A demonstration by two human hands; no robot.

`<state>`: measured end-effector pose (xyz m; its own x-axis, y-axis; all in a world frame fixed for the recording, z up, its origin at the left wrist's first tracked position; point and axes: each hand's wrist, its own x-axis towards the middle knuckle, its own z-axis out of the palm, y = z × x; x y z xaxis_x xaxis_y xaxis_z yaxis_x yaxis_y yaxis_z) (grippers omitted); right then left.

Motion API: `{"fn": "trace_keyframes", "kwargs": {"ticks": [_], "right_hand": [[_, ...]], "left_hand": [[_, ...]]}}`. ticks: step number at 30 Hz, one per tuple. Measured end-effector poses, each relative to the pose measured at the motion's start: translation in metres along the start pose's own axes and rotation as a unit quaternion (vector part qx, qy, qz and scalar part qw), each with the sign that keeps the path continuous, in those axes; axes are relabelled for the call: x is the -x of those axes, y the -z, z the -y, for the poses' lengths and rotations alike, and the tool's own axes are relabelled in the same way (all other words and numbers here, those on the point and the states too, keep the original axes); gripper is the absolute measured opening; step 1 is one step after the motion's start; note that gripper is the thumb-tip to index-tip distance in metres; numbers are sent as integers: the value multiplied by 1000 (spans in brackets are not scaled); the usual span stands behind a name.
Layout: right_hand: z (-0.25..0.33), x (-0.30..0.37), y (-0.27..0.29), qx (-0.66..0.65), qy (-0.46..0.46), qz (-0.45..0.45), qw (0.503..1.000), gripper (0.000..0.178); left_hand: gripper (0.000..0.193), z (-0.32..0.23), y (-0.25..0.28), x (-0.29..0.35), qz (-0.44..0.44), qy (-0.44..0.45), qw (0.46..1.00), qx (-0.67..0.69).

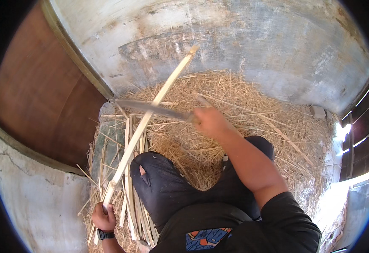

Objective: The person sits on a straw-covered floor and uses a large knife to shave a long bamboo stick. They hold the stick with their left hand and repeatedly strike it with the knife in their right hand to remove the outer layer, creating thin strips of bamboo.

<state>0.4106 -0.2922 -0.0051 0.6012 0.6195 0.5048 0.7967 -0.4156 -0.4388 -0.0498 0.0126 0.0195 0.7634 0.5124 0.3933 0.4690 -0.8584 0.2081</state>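
Observation:
My left hand (103, 216), with a dark watch at the wrist, is closed around the lower end of a long pale bamboo strip (137, 134). The strip slants up and away to the right, its far end in front of the wall. In my right hand (208, 121) is the handle of a long-bladed knife (139, 105), blurred by motion. Its blade points left and crosses the strip near the middle; whether it touches the strip I cannot tell. Below the strip, beside my left knee, lies a bundle of split bamboo strips (139, 211).
Straw-like shavings (239, 90) cover the floor around my legs. A stained pale wall (243, 38) rises ahead, and a brown door panel (45, 92) stands at the left. Loose thin strips (283, 137) lie to the right, with a small block (318, 111) by the wall.

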Motion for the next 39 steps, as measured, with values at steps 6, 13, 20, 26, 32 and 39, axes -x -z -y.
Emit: {"fn": "trace_keyframes", "kwargs": {"ticks": [6, 13, 20, 26, 32, 39], "right_hand": [[10, -15, 22, 102, 0, 43, 994, 15], [-8, -10, 28, 66, -98, -39, 992, 19], [24, 0, 3, 51, 170, -18, 984, 17], [-1, -13, 15, 76, 14, 39, 996, 16], [-11, -6, 30, 79, -50, -40, 995, 17], [-35, -10, 44, 151, 72, -119, 979, 18]], "left_hand": [[28, 3, 5, -9, -56, -56, 992, -102], [30, -21, 1, -21, -148, -37, 985, -86], [31, -35, -13, -31, -155, -52, 981, -100], [28, -21, -10, -17, -130, -41, 988, -70], [28, -14, -11, -13, -124, -47, 990, -41], [26, -12, -5, -14, -112, -54, 992, -36]]}}
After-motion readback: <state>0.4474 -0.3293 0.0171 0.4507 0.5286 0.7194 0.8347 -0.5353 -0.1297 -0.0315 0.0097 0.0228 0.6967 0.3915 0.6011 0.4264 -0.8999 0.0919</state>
